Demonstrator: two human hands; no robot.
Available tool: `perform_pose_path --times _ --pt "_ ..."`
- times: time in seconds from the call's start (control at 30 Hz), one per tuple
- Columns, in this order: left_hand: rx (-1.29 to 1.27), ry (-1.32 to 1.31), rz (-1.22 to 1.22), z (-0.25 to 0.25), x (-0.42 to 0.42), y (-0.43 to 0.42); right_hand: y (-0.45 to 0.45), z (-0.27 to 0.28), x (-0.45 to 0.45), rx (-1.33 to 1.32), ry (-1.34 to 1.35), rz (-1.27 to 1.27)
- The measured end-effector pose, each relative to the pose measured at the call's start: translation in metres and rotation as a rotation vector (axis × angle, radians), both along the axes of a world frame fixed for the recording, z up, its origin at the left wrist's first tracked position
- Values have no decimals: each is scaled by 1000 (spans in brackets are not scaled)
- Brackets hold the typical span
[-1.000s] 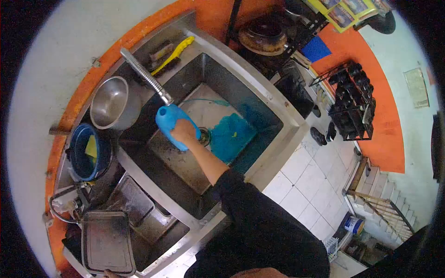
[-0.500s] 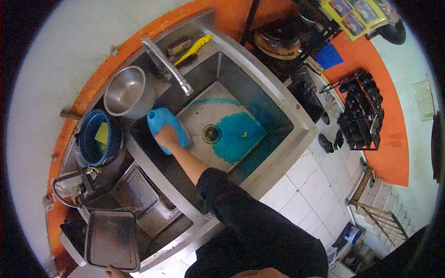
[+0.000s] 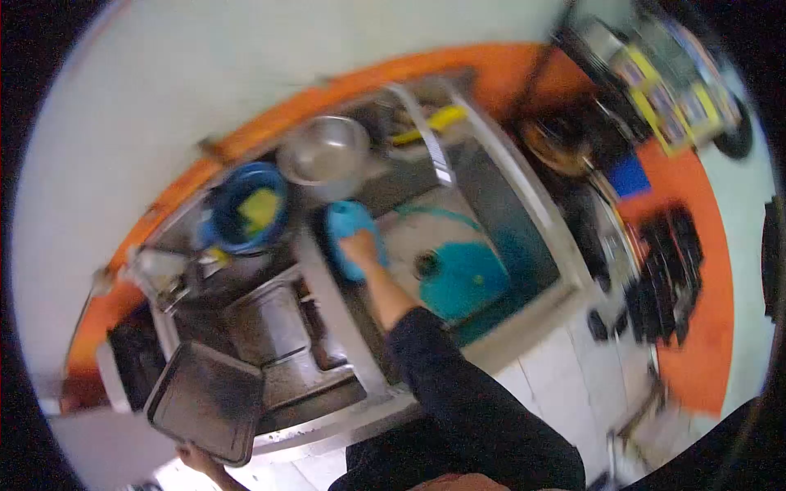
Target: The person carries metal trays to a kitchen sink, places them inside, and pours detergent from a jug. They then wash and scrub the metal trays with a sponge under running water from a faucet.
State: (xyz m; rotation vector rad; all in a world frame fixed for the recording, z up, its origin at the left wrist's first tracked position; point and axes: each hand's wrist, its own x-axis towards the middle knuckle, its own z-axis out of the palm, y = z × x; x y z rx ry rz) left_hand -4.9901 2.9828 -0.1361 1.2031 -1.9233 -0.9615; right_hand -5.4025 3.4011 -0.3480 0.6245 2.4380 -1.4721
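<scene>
The view is blurred by motion. My right hand (image 3: 358,247) is wrapped round a light blue bottle (image 3: 347,218) at the left side of the right sink basin (image 3: 524,245). Teal liquid (image 3: 467,282) covers part of that basin's floor beside the drain (image 3: 426,263). At the lower left, my left hand (image 3: 195,457) grips the bottom edge of a dark rectangular tray (image 3: 209,401), which is tilted beside the left basin. Another tray (image 3: 274,321) lies inside the left basin.
Behind the basins stand a steel bowl (image 3: 324,155) and a blue tub (image 3: 248,206) with a yellow sponge (image 3: 259,209). A flexible metal spout (image 3: 434,147) and a yellow-handled brush (image 3: 446,119) are at the back. A black rack (image 3: 667,270) stands at the right.
The whole view has turned, shifting the sink right. The bottle, in my right hand, has moved leftward from over the drain to the basin's left side. The tray in my left hand is tilted more.
</scene>
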Motion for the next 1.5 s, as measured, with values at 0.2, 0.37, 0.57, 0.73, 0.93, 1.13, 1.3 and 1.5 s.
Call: perform_pose_path --times 0.2,0.37,0.57,0.73,0.93,1.13,1.3,1.5 --pt "-274 -53 194 -2 34 50 -29 60 23 175 421 345" --pt "-93 -26 432 2 46 63 -72 73 8 234 531 429" --pt "-23 127 374 -34 44 20 -114 92 10 396 536 406" --pt "35 166 187 9 52 25 -113 99 10 476 560 346" --pt "59 62 168 -11 67 12 -16 74 39 548 586 173" --pt "86 286 -74 5 73 10 -25 63 74 614 619 -11" --pt "94 301 -6 13 62 9 -36 99 87 532 506 -184" --pt "95 221 -7 15 46 23 6 98 74 411 560 -241"
